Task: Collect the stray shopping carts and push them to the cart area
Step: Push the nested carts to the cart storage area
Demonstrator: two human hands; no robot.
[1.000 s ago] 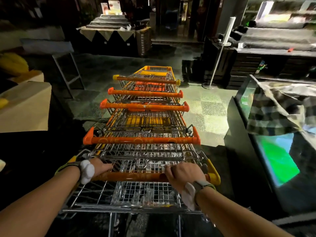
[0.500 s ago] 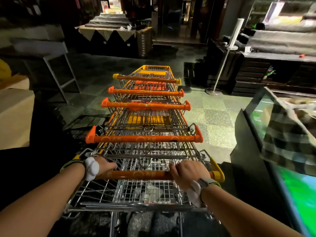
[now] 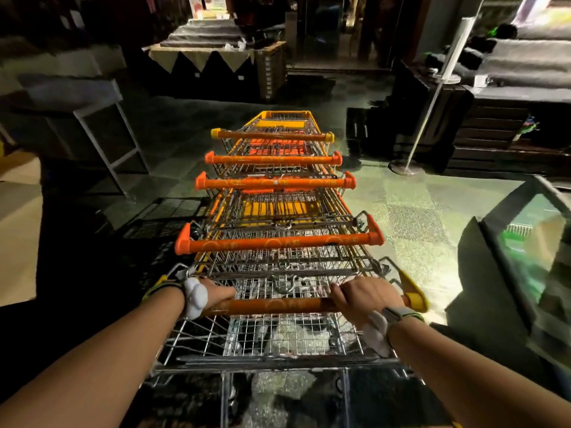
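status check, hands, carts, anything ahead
Left hand and right hand both gripping rear cart handle. Five carts nested in a row. Floor ahead open; sign pole off right.

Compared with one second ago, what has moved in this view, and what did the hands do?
The row of nested carts has rolled forward: the glass case on the right and the pale counter on the left slid back toward the viewer, and the white pole came nearer. Nothing was taken or released. The left hand and right hand keep their grip on the rear handle.
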